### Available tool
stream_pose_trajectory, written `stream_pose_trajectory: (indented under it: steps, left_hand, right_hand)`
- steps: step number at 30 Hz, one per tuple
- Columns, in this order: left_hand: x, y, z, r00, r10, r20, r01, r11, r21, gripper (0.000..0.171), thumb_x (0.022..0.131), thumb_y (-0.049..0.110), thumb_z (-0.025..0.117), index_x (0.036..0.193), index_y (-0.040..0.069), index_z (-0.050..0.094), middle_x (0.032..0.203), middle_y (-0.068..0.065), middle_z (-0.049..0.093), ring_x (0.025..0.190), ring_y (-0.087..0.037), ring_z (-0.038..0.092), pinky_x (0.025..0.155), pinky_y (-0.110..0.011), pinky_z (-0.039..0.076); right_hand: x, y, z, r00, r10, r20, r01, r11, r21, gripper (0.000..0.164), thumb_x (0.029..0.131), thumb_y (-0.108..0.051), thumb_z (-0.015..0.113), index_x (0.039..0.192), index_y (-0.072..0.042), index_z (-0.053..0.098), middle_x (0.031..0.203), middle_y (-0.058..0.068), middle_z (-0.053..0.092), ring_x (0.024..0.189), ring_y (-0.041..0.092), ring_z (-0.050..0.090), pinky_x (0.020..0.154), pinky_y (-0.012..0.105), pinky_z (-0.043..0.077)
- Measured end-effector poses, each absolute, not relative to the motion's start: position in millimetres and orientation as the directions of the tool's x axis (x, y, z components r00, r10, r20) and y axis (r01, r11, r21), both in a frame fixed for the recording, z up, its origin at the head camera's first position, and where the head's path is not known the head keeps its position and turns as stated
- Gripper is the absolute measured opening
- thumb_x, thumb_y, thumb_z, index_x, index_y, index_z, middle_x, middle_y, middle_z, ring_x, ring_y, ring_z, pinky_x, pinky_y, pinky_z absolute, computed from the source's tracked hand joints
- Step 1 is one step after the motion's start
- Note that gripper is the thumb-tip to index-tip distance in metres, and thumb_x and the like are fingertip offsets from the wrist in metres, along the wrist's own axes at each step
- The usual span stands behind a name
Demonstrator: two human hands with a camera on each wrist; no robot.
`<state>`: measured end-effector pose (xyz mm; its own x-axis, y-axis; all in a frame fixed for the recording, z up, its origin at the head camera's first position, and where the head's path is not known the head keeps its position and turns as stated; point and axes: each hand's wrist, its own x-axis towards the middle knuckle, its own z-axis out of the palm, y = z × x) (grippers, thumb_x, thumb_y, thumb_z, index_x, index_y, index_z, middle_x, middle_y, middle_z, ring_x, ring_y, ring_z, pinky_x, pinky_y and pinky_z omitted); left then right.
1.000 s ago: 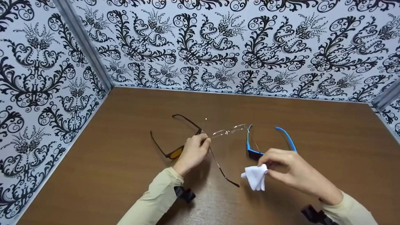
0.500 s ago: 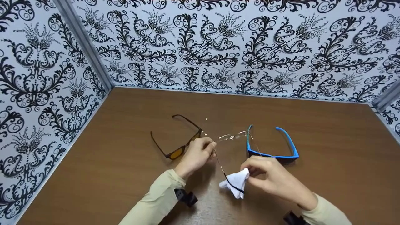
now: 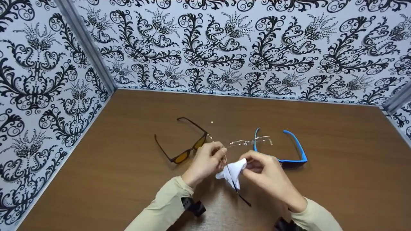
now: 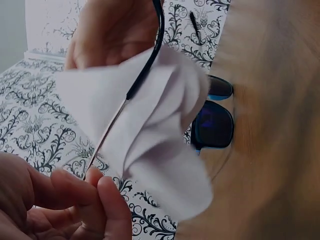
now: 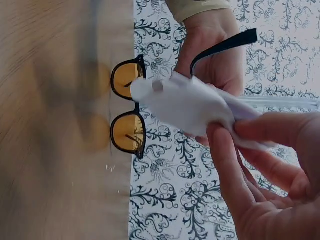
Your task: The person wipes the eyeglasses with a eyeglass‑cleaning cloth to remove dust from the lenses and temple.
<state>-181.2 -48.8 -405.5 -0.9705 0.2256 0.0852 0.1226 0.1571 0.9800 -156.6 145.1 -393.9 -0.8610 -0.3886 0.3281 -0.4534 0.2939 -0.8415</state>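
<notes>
My left hand [image 3: 205, 160] pinches a pair of thin-framed clear eyeglasses [image 3: 245, 142] near one hinge, above the table. One temple with a dark tip [image 4: 145, 70] reaches down toward me, while the clear lenses extend to the right. Between thumb and fingers my right hand [image 3: 266, 173] pinches a folded white cloth [image 3: 235, 168]. In the head view the temple crosses in front of the cloth. The left wrist view shows the cloth [image 4: 150, 120] spread right behind the temple. From the right wrist, the cloth [image 5: 185, 105] covers most of the temple.
Dark-framed glasses with orange lenses [image 3: 182, 157] lie on the brown table [image 3: 135, 128] left of the hands. Blue-framed glasses with dark lenses [image 3: 293, 162] lie to the right, partly behind the right hand. Patterned walls [image 3: 224, 48] close off the back and sides.
My right hand has carried the white cloth left to the temple of the eyeglasses. The left hand has shifted slightly right and down, and the eyeglasses have turned a little with it.
</notes>
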Motion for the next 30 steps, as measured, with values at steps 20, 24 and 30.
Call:
stream_pose_trajectory:
  steps: [20,24,30]
  left_hand:
    - [-179,-39,-409,-0.945,0.179,0.276,0.319,0.296,0.900,0.014,0.093,-0.002,0.059,0.083,-0.002,0.069,0.057,-0.004,0.061,0.044,-0.010,0.055,0.044,-0.021,0.045]
    - [-179,-39,-410,-0.952,0.163,0.258,0.297,0.297,0.908,0.013,0.091,-0.004,0.059,0.086,-0.005,0.071,0.058,-0.006,0.062,0.046,-0.022,0.059,0.044,-0.020,0.046]
    - [-180,-40,-411,-0.965,0.148,0.215,0.248,0.263,0.932,0.012,0.090,-0.007,0.059,0.090,-0.009,0.070,0.062,-0.006,0.064,0.047,-0.026,0.061,0.046,-0.029,0.051]
  right_hand:
    - [-169,125,-394,-0.942,-0.163,0.294,-0.327,0.235,-0.915,0.023,0.081,0.012,0.065,0.098,-0.002,0.069,0.093,0.009,0.069,0.079,0.018,0.069,0.071,0.028,0.056]
    - [-168,129,-397,-0.907,-0.248,0.339,-0.397,0.241,-0.886,0.021,0.082,0.011,0.066,0.097,-0.003,0.068,0.094,0.007,0.068,0.083,0.018,0.068,0.073,0.031,0.056]
    - [-165,138,-401,-0.833,-0.388,0.395,-0.504,0.237,-0.831,0.023,0.082,0.012,0.066,0.093,-0.007,0.067,0.091,-0.001,0.068,0.081,0.015,0.068,0.071,0.032,0.057]
